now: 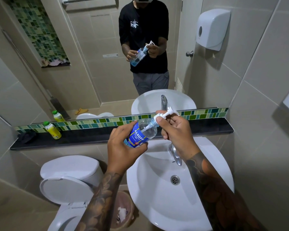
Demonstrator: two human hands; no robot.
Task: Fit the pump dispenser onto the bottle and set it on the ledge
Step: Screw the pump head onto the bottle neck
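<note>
I have the bottle point(141, 133) in my left hand point(123, 152), fingers wrapped round its labelled lower half, held over the back rim of the sink point(207, 189) and in front of the ledge point(83, 139). My right hand point(177, 129) is closed on the pump point(163, 114), thumb and fingers pinching the white collar at the neck, with the nozzle standing out past the knuckles.

The step in hand looks like threading the collar home. The dip tube is already down inside the clear gel, so what I need is a square start — collar flat on the neck, no cocked thread. I'd keep the left grip firm and let the right fingers do the turning, in short twists, until the collar stops. I'd avoid squeezing the body, since it looks soft and could push gel up the neck.

The bottle is tilted, not upright: its long axis runs from base at lower left, near my left palm, up to the neck at upper right, towards the mirror point(90, 55). The pump head carries on along that same line, nozzle aimed right. Before it goes down on the ledge it has to be swung upright, base down, clear of the yellow bottle point(53, 130) at the left end.
</note>
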